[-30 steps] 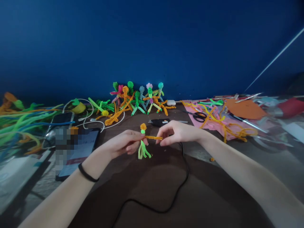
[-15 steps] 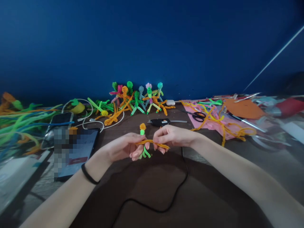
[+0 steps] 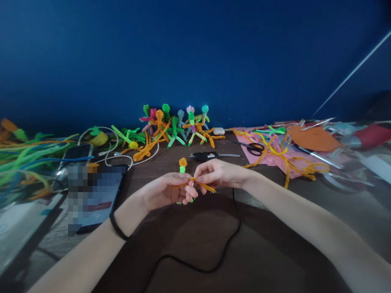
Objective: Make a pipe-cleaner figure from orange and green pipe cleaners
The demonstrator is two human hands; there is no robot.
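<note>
Fingers of the right hand (image 3: 215,173) pinch an orange fuzzy strand (image 3: 209,188) that crosses the left hand (image 3: 163,190), whose fingers are pressed together around a small orange-topped green figure (image 3: 182,162) above the tabletop (image 3: 195,240); just beyond lies a black glue gun (image 3: 202,156), then clustered fuzzy figures (image 3: 174,132) by the blue wall (image 3: 195,53)

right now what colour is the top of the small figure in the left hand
The figure's top is orange, clearest in the head view.
</note>
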